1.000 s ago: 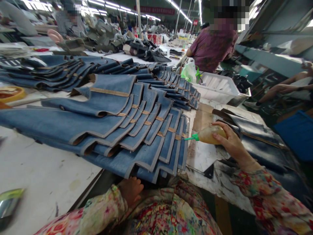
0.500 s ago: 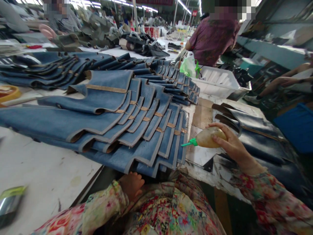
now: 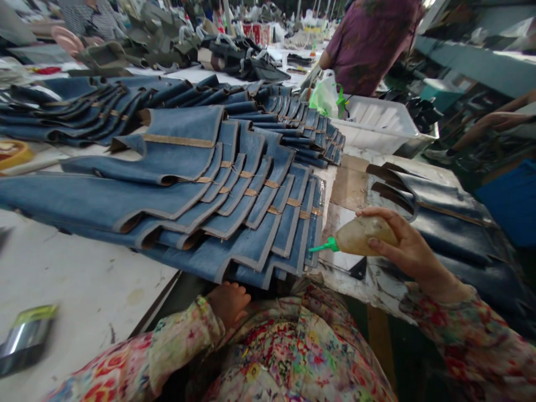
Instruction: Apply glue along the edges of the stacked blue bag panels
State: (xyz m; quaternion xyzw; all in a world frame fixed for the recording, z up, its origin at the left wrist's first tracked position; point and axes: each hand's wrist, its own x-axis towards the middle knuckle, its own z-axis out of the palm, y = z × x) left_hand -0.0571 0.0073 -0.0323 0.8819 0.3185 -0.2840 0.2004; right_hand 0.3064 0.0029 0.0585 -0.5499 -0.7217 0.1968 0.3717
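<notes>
My right hand (image 3: 412, 251) is wrapped round a squeeze bottle (image 3: 360, 235) of cloudy yellowish contents with a green nozzle. The bottle lies sideways, its nozzle pointing left to the right edge of a fanned stack of blue leather pieces (image 3: 184, 204). These overlap in steps, with grey edging and small tan strips near their right ends. Just below the stack's front edge, my left hand (image 3: 229, 304) rests close to my body, fingers loosely bent and slightly apart, with nothing visible in them. Whether it touches the leather I cannot tell.
Dark glossy leather pieces (image 3: 452, 223) lie on the right. Behind the stack are more blue pieces (image 3: 84, 109) and a white plastic bin (image 3: 377, 125). A yellow tape roll (image 3: 17, 155) sits at left. A person in a purple top (image 3: 371, 44) stands beyond the bin.
The view has tilted slightly downward, so most things sit higher in it. The bottle's nozzle stays by the stack's right edge, and the right hand keeps its hold.
</notes>
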